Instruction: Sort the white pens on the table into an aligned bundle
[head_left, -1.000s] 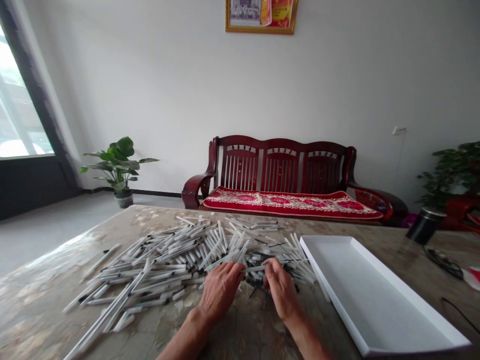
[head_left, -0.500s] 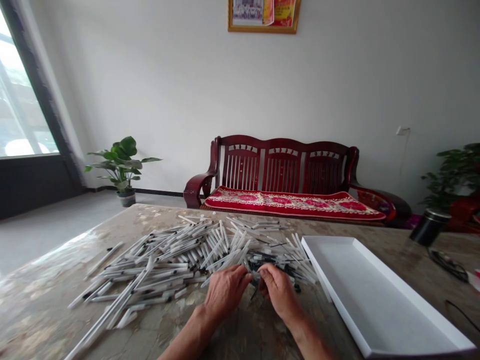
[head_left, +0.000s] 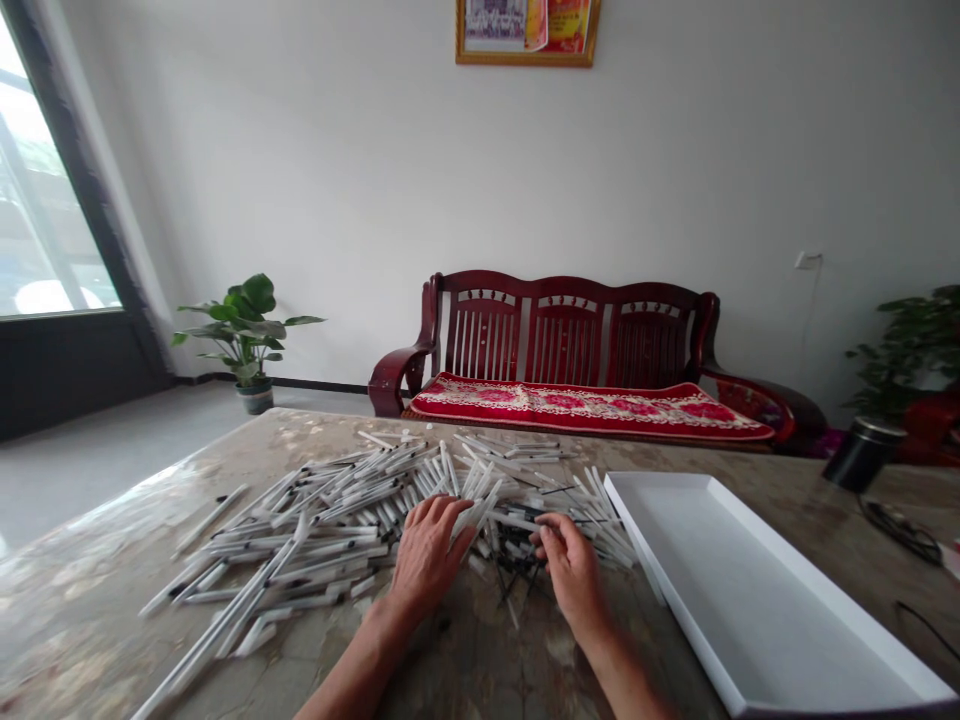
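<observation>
My left hand [head_left: 429, 548] rests against a big pile of white pen barrels [head_left: 360, 490], its fingers stretched over the near edge and its thumb apart. To its right, my right hand [head_left: 571, 568] pinches the dark end of a pale pen [head_left: 516, 520] between thumb and fingers. The pen lies nearly level and points toward my left hand. Black pen parts [head_left: 517, 550] are heaped between and below the hands, some of them thin and crossing each other. My curled right fingertips are partly hidden.
A shallow white tray [head_left: 694, 610] stands on the stone-patterned table [head_left: 315, 660] to the right of the pile. Beyond it are a black canister [head_left: 862, 455] and a dark cable [head_left: 896, 530]. A red wooden bench [head_left: 566, 340] stands behind the table.
My hands have moved apart from where they met over the black parts. The left went left and up onto the pale barrels; the right shifted slightly right, with a pen now at its fingers.
</observation>
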